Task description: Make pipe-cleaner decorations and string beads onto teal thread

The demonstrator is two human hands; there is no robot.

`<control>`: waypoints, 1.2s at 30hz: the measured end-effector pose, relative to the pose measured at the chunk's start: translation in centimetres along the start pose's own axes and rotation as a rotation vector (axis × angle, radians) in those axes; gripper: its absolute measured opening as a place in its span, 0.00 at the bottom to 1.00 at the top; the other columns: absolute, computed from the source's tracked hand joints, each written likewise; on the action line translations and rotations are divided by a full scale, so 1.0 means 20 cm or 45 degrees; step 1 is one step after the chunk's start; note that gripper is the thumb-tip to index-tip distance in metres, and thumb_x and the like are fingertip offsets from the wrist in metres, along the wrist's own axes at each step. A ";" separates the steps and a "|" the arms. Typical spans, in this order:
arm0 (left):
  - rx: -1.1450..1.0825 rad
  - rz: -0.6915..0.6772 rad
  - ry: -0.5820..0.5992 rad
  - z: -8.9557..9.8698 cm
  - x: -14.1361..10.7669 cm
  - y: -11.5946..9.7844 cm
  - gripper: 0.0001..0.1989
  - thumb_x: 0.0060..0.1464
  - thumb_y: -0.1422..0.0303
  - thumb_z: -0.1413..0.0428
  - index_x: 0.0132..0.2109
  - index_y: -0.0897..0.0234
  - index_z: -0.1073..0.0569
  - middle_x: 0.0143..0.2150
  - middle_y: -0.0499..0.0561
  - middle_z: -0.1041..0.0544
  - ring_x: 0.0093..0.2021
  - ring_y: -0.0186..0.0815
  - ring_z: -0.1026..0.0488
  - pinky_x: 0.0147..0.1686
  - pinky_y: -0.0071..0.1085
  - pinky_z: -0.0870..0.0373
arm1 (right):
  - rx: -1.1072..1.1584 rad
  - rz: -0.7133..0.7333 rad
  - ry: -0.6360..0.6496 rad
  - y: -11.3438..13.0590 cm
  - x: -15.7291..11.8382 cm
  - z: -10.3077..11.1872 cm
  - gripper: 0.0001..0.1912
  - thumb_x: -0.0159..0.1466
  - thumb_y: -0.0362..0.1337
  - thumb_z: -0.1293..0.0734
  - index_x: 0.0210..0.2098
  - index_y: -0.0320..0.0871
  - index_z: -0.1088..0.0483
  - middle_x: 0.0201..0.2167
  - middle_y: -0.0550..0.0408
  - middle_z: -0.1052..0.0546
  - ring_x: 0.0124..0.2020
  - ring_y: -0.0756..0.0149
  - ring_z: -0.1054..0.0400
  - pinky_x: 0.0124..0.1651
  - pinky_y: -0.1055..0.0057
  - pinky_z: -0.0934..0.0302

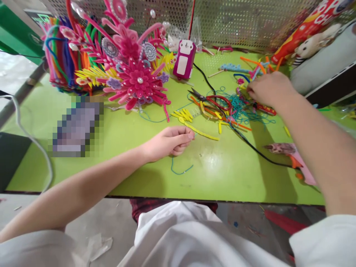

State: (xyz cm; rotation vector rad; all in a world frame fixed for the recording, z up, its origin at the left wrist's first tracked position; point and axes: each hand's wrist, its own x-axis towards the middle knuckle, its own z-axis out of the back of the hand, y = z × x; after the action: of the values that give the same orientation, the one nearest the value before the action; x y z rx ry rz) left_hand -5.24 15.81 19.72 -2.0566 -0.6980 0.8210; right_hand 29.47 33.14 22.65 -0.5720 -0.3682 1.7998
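My left hand (174, 142) is closed in a pinch just above the green table, holding a teal thread (182, 173) whose loose end curls on the surface below. Beside its fingertips lie a yellow pipe cleaner (205, 135) and a row of short yellow pieces (183, 115). At the upper right, my right hand (271, 89) reaches down with curled fingers into a heap of craft scraps; what it grips is hidden. Around it are a tangle of teal thread (240, 107), orange and blue pipe cleaner pieces (254, 66), and red-handled scissors (219, 101).
A pink pipe cleaner flower piece (140, 79) stands at the back, with bundled pipe cleaners (62, 59) behind it. There are a purple-and-white box-shaped device (184, 59), a black cable (247, 142), a pink glue gun (303, 167), a blurred-out rectangle (78, 126) and a chip tube (300, 33).
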 end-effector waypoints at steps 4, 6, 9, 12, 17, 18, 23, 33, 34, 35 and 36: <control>-0.007 -0.046 -0.078 -0.02 0.00 0.01 0.15 0.66 0.61 0.38 0.36 0.63 0.34 0.25 0.37 0.47 0.20 0.21 0.53 0.20 0.19 0.55 | 0.173 -0.067 -0.196 0.03 -0.08 0.07 0.18 0.75 0.38 0.37 0.46 0.28 0.21 0.48 0.32 0.19 0.56 0.54 0.25 0.50 0.55 0.47; 0.013 -0.082 -0.161 -0.03 0.00 0.01 0.13 0.69 0.63 0.42 0.37 0.63 0.35 0.26 0.37 0.47 0.20 0.21 0.54 0.19 0.20 0.55 | 0.397 -0.111 -0.379 0.09 -0.17 0.12 0.18 0.75 0.37 0.39 0.48 0.29 0.23 0.49 0.30 0.20 0.55 0.54 0.26 0.50 0.56 0.45; 0.058 -0.105 -0.214 -0.05 0.00 0.02 0.11 0.71 0.65 0.45 0.38 0.63 0.34 0.25 0.37 0.47 0.18 0.21 0.54 0.19 0.20 0.55 | 0.847 0.031 -0.626 0.28 -0.35 0.20 0.11 0.73 0.32 0.39 0.47 0.34 0.26 0.49 0.32 0.21 0.51 0.54 0.27 0.49 0.59 0.41; 0.065 -0.128 -0.224 -0.06 -0.01 0.03 0.12 0.69 0.64 0.42 0.37 0.63 0.33 0.24 0.37 0.47 0.18 0.20 0.53 0.18 0.19 0.54 | 1.150 0.319 -0.622 0.51 -0.51 0.24 0.07 0.73 0.34 0.39 0.37 0.45 0.34 0.36 0.49 0.23 0.38 0.62 0.30 0.44 0.64 0.38; 0.069 -0.201 -0.239 -0.07 -0.01 0.04 0.09 0.71 0.66 0.44 0.39 0.63 0.32 0.21 0.36 0.48 0.17 0.21 0.52 0.18 0.18 0.53 | 1.952 0.536 -0.381 0.76 -0.59 0.22 0.16 0.77 0.52 0.38 0.39 0.48 0.33 0.29 0.57 0.25 0.32 0.65 0.29 0.40 0.65 0.35; 0.077 -0.204 -0.230 -0.07 -0.01 0.04 0.10 0.71 0.66 0.44 0.39 0.63 0.32 0.21 0.35 0.48 0.17 0.21 0.52 0.18 0.18 0.52 | 2.111 0.526 -0.316 0.79 -0.59 0.20 0.17 0.75 0.55 0.36 0.41 0.48 0.32 0.30 0.57 0.25 0.32 0.66 0.28 0.41 0.66 0.33; 0.104 -0.222 -0.194 -0.07 -0.01 0.03 0.12 0.71 0.67 0.44 0.36 0.65 0.30 0.20 0.37 0.44 0.17 0.20 0.50 0.18 0.19 0.51 | 2.638 0.431 -0.111 0.86 -0.59 0.17 0.20 0.68 0.57 0.27 0.40 0.47 0.28 0.32 0.58 0.24 0.35 0.66 0.23 0.42 0.67 0.25; 0.079 -0.222 -0.291 -0.10 -0.01 0.01 0.11 0.64 0.65 0.36 0.36 0.67 0.26 0.27 0.45 0.29 0.18 0.20 0.46 0.17 0.24 0.54 | 2.971 0.275 0.031 0.93 -0.61 0.18 0.15 0.63 0.50 0.21 0.40 0.47 0.22 0.33 0.57 0.19 0.35 0.65 0.20 0.46 0.64 0.19; 0.083 -0.224 -0.297 -0.10 -0.01 0.01 0.11 0.64 0.66 0.37 0.36 0.67 0.26 0.26 0.45 0.30 0.18 0.20 0.46 0.17 0.24 0.54 | 2.980 0.274 0.031 0.93 -0.61 0.17 0.14 0.63 0.49 0.21 0.40 0.47 0.22 0.33 0.57 0.19 0.36 0.65 0.20 0.46 0.64 0.19; 0.085 -0.226 -0.302 -0.10 -0.01 0.01 0.10 0.65 0.66 0.37 0.36 0.67 0.26 0.25 0.44 0.31 0.18 0.20 0.47 0.17 0.24 0.53 | 2.984 0.283 0.024 0.93 -0.61 0.17 0.13 0.63 0.48 0.21 0.40 0.48 0.21 0.34 0.57 0.18 0.36 0.66 0.20 0.46 0.65 0.19; 0.088 -0.227 -0.309 -0.10 -0.01 0.01 0.10 0.66 0.67 0.38 0.36 0.67 0.26 0.24 0.43 0.33 0.18 0.21 0.47 0.17 0.24 0.53 | 2.981 0.298 0.014 0.93 -0.62 0.17 0.12 0.64 0.47 0.21 0.40 0.48 0.21 0.34 0.57 0.18 0.36 0.66 0.19 0.46 0.66 0.19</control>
State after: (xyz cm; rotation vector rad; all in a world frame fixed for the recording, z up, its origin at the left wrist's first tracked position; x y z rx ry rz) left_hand -3.82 14.51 20.60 -1.8205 -0.9577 0.9860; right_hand 15.57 16.02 18.24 1.0599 1.7143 1.2559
